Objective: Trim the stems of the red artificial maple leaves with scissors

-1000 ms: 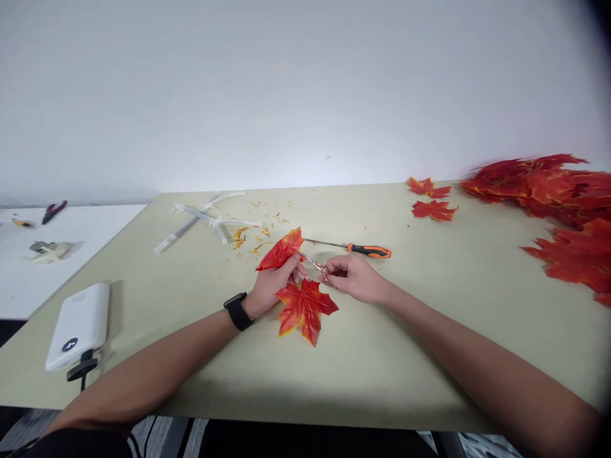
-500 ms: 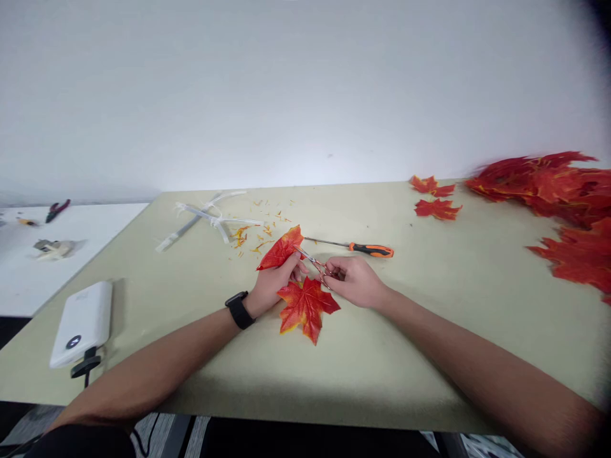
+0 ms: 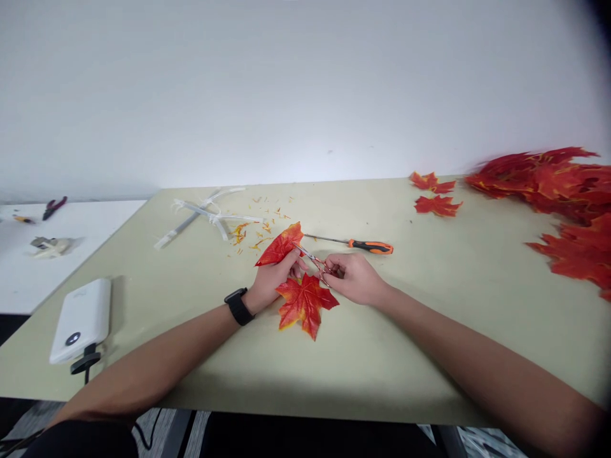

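Observation:
Between the thumb and fingers of my left hand (image 3: 278,275) is a red artificial maple leaf (image 3: 281,245), bent over above the hand. My right hand (image 3: 356,278) grips a small pair of scissors (image 3: 318,262) by its copper-coloured handles. The blades reach left to the held leaf, near my left thumb. Just below the hands lies another red maple leaf (image 3: 307,304) with yellow edges. Beyond them rests a screwdriver (image 3: 370,246) with an orange and black handle. Part of my left fingers is hidden behind the leaf and thumb.
Yellow and orange scraps (image 3: 240,233) are scattered on the table (image 3: 214,375) beside bundled clear strips (image 3: 193,216). A white power bank (image 3: 81,321) with a cable stands at left. Two leaves (image 3: 436,205) and a large leaf pile (image 3: 548,184) lie at right. Pliers (image 3: 55,208) rest on the white surface.
The hands, leaf and scissors keep nearly the same positions; the scissor blades appear slightly more visible across the held leaf. The whole view has shifted a little.

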The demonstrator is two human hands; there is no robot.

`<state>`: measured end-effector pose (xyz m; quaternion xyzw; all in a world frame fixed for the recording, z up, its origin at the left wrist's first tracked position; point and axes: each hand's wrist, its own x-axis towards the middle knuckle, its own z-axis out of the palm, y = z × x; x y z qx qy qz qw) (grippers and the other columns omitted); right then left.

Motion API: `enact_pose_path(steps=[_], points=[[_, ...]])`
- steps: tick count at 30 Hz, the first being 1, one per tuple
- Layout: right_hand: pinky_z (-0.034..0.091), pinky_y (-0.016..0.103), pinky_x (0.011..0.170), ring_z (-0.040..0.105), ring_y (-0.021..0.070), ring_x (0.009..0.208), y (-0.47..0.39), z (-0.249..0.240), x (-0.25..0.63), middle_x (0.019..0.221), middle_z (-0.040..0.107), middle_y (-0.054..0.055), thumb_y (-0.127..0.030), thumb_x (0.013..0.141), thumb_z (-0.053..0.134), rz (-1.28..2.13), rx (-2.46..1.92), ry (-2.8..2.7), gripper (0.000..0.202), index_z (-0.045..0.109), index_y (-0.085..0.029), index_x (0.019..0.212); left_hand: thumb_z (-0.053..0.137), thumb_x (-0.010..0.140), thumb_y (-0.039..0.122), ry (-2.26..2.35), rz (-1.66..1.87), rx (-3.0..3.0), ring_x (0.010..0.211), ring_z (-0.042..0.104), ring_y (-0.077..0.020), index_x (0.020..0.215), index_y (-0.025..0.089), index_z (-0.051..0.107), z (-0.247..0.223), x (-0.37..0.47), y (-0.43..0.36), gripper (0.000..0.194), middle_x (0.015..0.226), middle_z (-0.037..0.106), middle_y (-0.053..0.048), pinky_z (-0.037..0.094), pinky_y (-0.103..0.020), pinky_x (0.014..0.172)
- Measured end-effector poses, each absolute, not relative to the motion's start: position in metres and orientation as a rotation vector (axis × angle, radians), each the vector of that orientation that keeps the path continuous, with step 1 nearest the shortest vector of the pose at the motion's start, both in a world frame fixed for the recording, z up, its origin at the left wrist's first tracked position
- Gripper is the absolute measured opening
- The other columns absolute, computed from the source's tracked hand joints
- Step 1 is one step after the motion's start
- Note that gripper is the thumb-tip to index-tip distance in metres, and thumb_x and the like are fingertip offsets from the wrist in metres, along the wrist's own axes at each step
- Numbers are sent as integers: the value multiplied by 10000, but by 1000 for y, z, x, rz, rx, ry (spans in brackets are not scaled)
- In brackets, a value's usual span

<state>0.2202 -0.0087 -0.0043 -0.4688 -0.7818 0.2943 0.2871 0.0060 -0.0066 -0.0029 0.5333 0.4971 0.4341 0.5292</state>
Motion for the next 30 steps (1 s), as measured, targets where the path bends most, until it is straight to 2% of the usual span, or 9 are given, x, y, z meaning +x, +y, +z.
enact_pose_path(steps=[4, 16, 30], points=[[257, 241, 511, 384, 96, 527, -9, -4, 219, 560, 496, -39, -297, 834, 632, 796, -1268, -2090, 288, 438, -198, 645, 554, 958, 481, 1223, 1002, 1314, 618, 573, -142, 693, 200, 712, -5, 5, -5, 417, 619, 619, -10, 469, -264, 648], [257, 245, 511, 368, 97, 533, -10, -4, 218, 568, 490, -40, -300, 825, 638, 798, -1280, -2081, 272, 456, -197, 651, 508, 959, 373, 1308, 917, 1381, 655, 598, -144, 701, 214, 695, 2, 4, -7, 356, 656, 620, 0, 469, -255, 653], [264, 250, 513, 399, 97, 525, -12, -3, 216, 576, 526, -32, -296, 828, 623, 791, -1301, -2085, 254, 484, -193, 641, 499, 991, 459, 1356, 914, 1396, 649, 606, -155, 708, 224, 718, -1, 2, -7, 428, 673, 657, -8, 477, -276, 668]])
